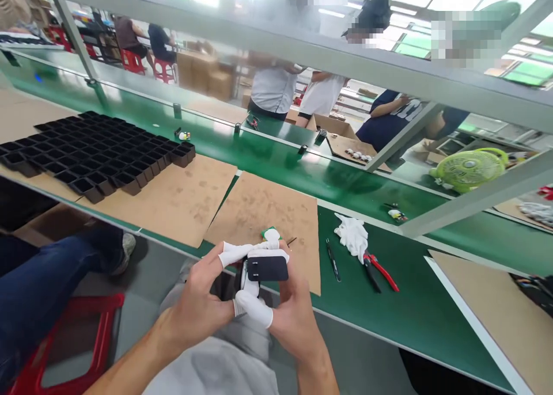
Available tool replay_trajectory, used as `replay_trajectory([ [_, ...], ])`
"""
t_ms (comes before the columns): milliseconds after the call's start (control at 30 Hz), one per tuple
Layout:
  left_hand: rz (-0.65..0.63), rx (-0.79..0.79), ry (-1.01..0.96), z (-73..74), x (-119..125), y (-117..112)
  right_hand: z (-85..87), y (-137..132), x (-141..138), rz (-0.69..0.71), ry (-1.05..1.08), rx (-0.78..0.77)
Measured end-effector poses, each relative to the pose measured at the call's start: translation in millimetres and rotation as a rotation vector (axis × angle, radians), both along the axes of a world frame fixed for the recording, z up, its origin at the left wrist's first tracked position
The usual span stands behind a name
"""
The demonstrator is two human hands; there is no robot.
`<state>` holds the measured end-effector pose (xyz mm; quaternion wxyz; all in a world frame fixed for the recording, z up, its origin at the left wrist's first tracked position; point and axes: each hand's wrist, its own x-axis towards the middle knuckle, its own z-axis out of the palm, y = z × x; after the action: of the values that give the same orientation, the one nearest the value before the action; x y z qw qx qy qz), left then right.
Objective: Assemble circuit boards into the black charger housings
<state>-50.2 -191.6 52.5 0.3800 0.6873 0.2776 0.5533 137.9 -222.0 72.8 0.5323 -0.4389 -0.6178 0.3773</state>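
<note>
Both hands meet over the table's front edge around a small black plastic case (pixel 273 270). One flat black face with two small pale marks at its left end is turned up toward me. My left hand (pixel 202 288) is closed on the case from the left, and my right hand (pixel 296 300) grips it from the right. White finger cots cover several fingertips and hide part of the case. Just beyond the fingers, a small green and white part (pixel 271 234) rests on the brown cardboard sheet (pixel 276 202). A thin dark piece (pixel 292 241) lies beside it.
Rows of open black boxes (pixel 129 159) stand at left. On the right lie tweezers (pixel 332 261), a white glove (pixel 352 235) and red-and-black-handled pliers (pixel 380 273). A metal frame post (pixel 475 193) slants near a green fan (pixel 469 169). Co-workers stand across the bench; a red stool (pixel 101 337) is lower left.
</note>
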Motion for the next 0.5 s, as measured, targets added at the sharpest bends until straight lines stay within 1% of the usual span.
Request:
replay_trajectory([
  [100,-0.004,0.003,0.014,-5.3,-6,-17,4.3,-11,-8,0.031,0.09,0.018],
  [167,0.013,0.018,0.021,-7.8,-8,-25,7.3,-15,-14,0.011,0.139,0.046],
  [233,0.026,0.04,0.009,-9.3,-8,-32,7.8,-19,-20,-0.007,0.194,0.036],
  [367,0.038,0.063,-0.013,-9.1,-9,-42,1.4,-27,-29,-0.004,0.314,-0.004],
  [500,0.081,0.09,-0.005,-9.2,-11,-48,-7.1,-30,-35,-0.043,0.318,0.043],
])
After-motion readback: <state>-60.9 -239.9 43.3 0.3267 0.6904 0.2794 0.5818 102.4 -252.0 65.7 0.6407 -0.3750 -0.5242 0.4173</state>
